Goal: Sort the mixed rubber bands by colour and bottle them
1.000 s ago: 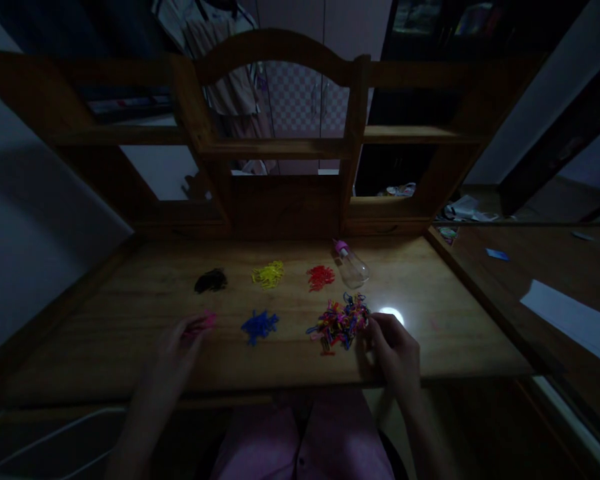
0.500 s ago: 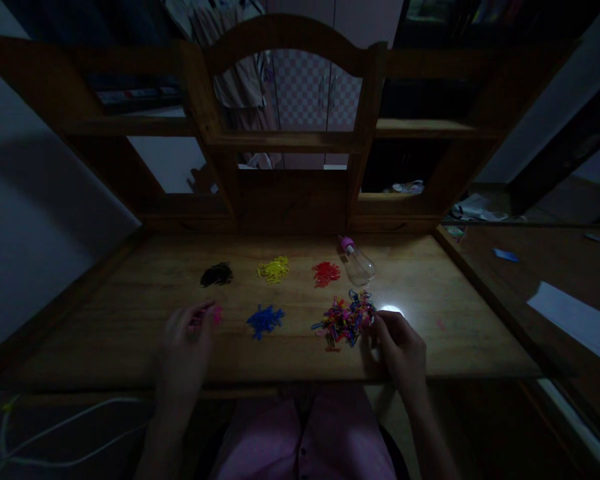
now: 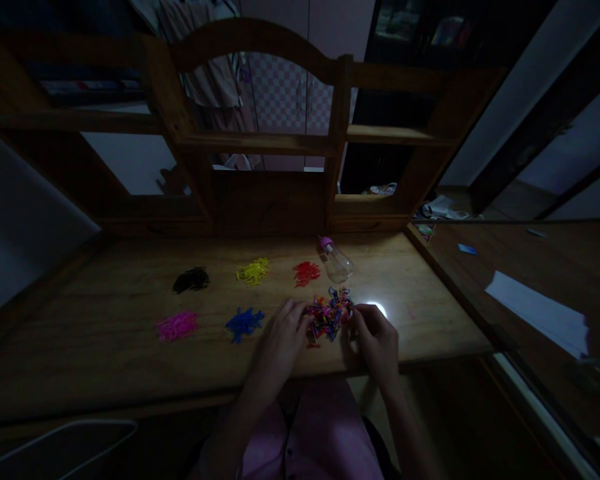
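A mixed heap of small, thin pieces in many colours (image 3: 330,317), possibly paper clips, lies on the wooden desk in front of me. My left hand (image 3: 287,330) touches the heap's left edge with thumb and fingers drawn together; what they pinch is hidden. At the heap's right edge my right hand (image 3: 377,333) is closed in a pinch, and I cannot make out what is in it. Sorted piles of one colour lie to the left: pink pieces (image 3: 177,326), blue pieces (image 3: 245,324), black pieces (image 3: 191,280), yellow pieces (image 3: 253,272) and red pieces (image 3: 307,273).
A clear bulb-shaped bottle (image 3: 339,265) with a pink top lies behind the heap. The wooden shelf unit (image 3: 270,143) rises along the desk's back. On the brown surface to the right lie white paper (image 3: 537,313) and a small blue card (image 3: 467,249). The room is dim.
My left hand has moved right, from the pink pile to the mixed heap, uncovering the pink pieces. My right hand stays by the heap's right side. The camera view has turned to the right.
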